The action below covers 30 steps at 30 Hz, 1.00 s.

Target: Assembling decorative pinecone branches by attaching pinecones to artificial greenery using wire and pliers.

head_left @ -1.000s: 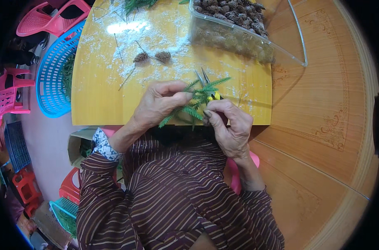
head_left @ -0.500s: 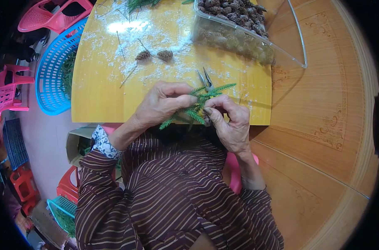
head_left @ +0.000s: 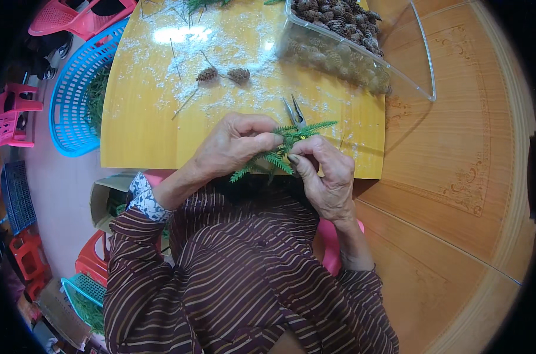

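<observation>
Both my hands meet at the front edge of the yellow table (head_left: 144,141). My left hand (head_left: 238,144) pinches a green artificial pine sprig (head_left: 276,159) between thumb and fingers. On its other side my right hand (head_left: 327,171) has thumb and forefinger pressed together at the sprig's middle; any stem or wire between them is too small to make out. Just beyond the sprig lie pliers (head_left: 295,111), jaws pointing away, their handles hidden by the sprig and hands. Two pine cones (head_left: 239,75) with wire stems rest farther back.
At the back right stands a clear plastic box (head_left: 333,62) heaped with pine cones. White flakes and loose wires litter the yellow table. A blue basket (head_left: 58,112) holding greenery stands on the left, near pink chairs (head_left: 82,20). A brown wooden table (head_left: 433,194) spans the right.
The view has shifted slightly. Both hands keep their pinch on the sprig, with hardly any movement of the fingers.
</observation>
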### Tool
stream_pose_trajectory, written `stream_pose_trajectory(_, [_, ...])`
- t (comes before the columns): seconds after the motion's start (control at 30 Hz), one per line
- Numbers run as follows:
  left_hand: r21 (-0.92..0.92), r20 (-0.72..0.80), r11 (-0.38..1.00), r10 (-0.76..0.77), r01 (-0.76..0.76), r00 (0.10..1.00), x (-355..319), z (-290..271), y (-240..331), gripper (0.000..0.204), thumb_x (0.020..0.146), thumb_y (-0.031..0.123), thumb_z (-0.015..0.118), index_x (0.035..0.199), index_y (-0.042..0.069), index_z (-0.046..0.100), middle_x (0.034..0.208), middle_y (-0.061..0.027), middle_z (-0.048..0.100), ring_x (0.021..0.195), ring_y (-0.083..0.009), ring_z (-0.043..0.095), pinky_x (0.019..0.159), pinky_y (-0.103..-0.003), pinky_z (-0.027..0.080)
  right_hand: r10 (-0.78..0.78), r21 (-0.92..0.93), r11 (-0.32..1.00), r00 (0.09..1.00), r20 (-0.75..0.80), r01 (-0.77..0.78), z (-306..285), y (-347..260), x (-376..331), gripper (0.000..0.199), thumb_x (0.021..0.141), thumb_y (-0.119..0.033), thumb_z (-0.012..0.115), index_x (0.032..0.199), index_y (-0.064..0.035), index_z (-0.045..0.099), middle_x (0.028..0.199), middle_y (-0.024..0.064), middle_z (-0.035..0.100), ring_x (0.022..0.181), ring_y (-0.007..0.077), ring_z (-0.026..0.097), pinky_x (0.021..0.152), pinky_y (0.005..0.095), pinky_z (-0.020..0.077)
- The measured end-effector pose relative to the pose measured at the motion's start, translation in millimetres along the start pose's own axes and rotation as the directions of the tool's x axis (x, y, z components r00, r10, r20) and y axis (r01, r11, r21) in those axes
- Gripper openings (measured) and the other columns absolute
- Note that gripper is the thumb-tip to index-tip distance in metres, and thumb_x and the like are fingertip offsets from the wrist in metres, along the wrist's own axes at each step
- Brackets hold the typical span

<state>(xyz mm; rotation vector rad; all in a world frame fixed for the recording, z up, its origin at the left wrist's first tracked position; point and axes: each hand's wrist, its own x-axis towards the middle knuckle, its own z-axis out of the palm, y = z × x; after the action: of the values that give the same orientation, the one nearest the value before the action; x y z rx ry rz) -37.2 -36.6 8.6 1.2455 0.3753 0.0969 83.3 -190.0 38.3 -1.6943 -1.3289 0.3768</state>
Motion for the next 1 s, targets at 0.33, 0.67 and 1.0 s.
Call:
stream_pose_trajectory(0.33, [0.059, 0.036, 0.996, 0.061, -0.063, 0.998, 3.2, -6.3, -10.0, 0.015, 0.088, 0.011, 0.060, 0.094, 0.000, 0.066, 0.073, 0.0045, 0.060, 0.063, -0.0008, 0.051, 0.056, -0.018, 0.043, 0.213, 0.152, 0.963, 0.974, 0.082, -0.223, -2.4, -4.1, -0.2, 0.002, 0.086, 0.001, 0.060, 0.085, 0.0012, 0.058, 0.070, 0.0025, 0.057, 0.060, 0.0082, 0.056, 0.056, 0.0226, 0.0459])
stream_pose_trajectory(0.67, [-0.036, 0.080, 0.998, -0.051, 0.054, 0.996, 0.3, -4.4, -0.8, 0.016, 0.087, 0.009, 0.060, 0.096, -0.003, 0.066, 0.080, 0.0012, 0.062, 0.074, -0.0042, 0.056, 0.064, -0.020, 0.045, -0.141, -0.169, 0.975, 0.989, 0.032, 0.145, 1.4, -3.9, 5.8, 0.011, 0.077, 0.005, 0.066, 0.085, 0.0003, 0.061, 0.073, 0.0068, 0.056, 0.066, 0.0137, 0.057, 0.055, 0.0253, 0.0439])
stream_pose_trajectory(1.0, [-0.054, 0.181, 0.999, 0.016, -0.006, 0.983, 1.4, -10.4, -0.2, 0.014, 0.087, 0.010, 0.059, 0.093, -0.001, 0.067, 0.075, 0.0043, 0.059, 0.071, -0.0025, 0.051, 0.063, -0.020, 0.043, -0.266, -0.277, 0.932, 0.960, -0.084, 0.234, -1.2, 0.9, 3.5, 0.028, 0.066, 0.003, 0.073, 0.091, -0.0096, 0.071, 0.091, 0.0065, 0.059, 0.071, 0.0201, 0.053, 0.062, 0.0292, 0.0450])
